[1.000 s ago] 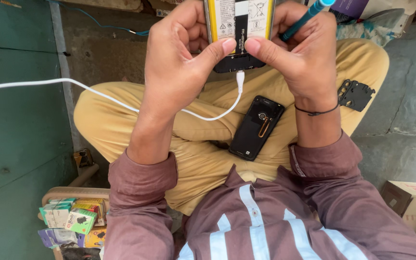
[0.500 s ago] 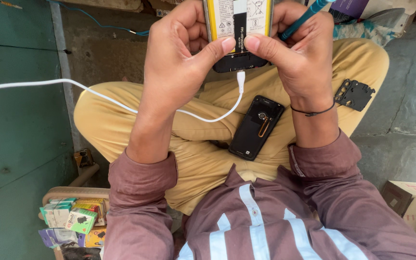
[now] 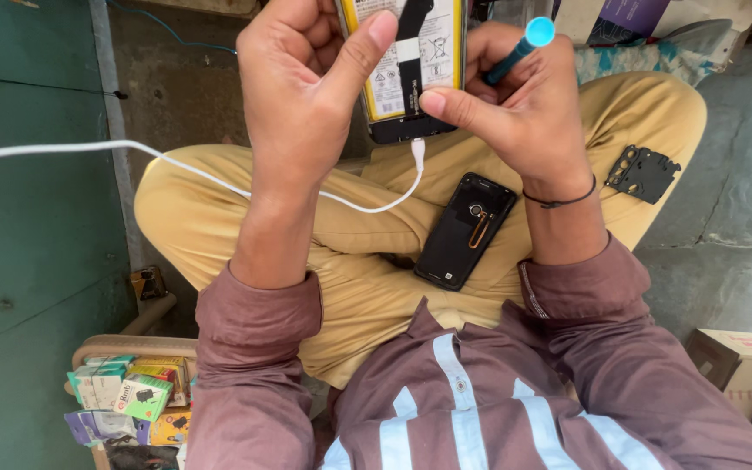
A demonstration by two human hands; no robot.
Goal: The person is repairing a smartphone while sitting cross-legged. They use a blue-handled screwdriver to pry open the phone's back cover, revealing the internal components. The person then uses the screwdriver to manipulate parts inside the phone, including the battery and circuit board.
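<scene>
Yellow-labelled battery and black flex strip showed in the opened phone (image 3: 406,70), held up above the lap by both hands. Against the view 0.5 s earlier, the left hand (image 3: 306,96) had slid its thumb further up the battery face; the right hand (image 3: 524,113) pinched the lower edge and also held a blue-capped tool (image 3: 515,50). The white cable (image 3: 219,178) remained plugged in, suggesting testing continued. The phone's top was cut off; the black back cover (image 3: 466,231) lay on the thigh.

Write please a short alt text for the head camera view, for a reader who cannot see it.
Both hands, left hand and right hand, hold an opened phone with a white cable plugged into its lower end; the right hand also holds a blue-capped tool. A black back cover lies on the person's lap.
</scene>
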